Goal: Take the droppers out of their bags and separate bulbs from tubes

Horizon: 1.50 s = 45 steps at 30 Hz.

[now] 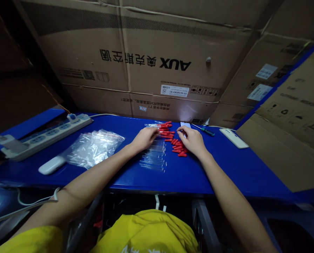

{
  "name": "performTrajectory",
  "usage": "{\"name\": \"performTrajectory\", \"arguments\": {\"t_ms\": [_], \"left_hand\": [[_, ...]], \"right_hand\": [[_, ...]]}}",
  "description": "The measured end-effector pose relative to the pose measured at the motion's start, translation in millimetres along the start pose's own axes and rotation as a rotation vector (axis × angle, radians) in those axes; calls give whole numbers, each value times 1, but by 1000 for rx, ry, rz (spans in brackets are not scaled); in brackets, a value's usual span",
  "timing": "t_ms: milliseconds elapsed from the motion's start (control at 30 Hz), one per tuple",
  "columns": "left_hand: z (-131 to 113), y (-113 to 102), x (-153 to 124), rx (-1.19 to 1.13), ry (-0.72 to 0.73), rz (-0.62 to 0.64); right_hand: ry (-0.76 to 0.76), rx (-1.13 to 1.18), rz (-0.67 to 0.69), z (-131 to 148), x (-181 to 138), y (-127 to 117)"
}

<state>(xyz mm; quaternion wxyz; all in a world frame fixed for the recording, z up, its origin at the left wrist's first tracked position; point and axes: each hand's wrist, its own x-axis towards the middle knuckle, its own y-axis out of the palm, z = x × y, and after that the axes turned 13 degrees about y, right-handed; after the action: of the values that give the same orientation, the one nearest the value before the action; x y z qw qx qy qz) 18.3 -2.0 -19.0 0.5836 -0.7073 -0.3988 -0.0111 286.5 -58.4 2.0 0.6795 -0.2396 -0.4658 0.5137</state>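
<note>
My left hand (145,138) is closed, its fingertips together at the left edge of a bunch of clear thin tubes with red rubber bulbs (166,134) on their ends. Whatever lies in its fingers is hidden. Below it, a row of bare clear tubes (153,160) lies flat on the blue table, all pointing about the same way. To the right sits a loose pile of red rubber bulbs (180,149). Over the upper right of that pile, my right hand (193,140) has its thumb and forefinger curled in a pinch; what they hold is too small to make out.
Left of the tubes lie clear plastic bags (96,149), a white rounded device (51,165) and a power strip (51,133). Behind my right hand are a lit phone (185,124), a green-handled screwdriver (207,131) and a white flat device (233,138). Cardboard (146,80) walls the back.
</note>
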Motion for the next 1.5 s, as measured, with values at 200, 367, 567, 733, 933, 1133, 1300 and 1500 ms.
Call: {"name": "performTrajectory", "arguments": {"t_ms": [200,367,567,733,933,1133,1300,1500], "left_hand": [[-16,-6,6,-207,-31,-376],[-30,-4,8,-452,-34,-447],[-39,-1,5,-444,150,-235],[-39,-5,1,-293,233,-162],[-35,-18,0,-91,258,-168],[-31,-20,2,210,263,-22],[-29,-23,2,229,302,69],[-22,-38,4,203,370,150]], "right_hand": [[100,151,-155,11,-4,6],[39,373,-95,18,-6,11],[-51,465,-8,27,-10,19],[-139,431,78,27,-13,19],[-273,44,40,27,-14,22],[-340,-219,-46,36,-16,25],[-339,-351,-36,35,-18,24],[-358,-390,25,32,-18,21]]}}
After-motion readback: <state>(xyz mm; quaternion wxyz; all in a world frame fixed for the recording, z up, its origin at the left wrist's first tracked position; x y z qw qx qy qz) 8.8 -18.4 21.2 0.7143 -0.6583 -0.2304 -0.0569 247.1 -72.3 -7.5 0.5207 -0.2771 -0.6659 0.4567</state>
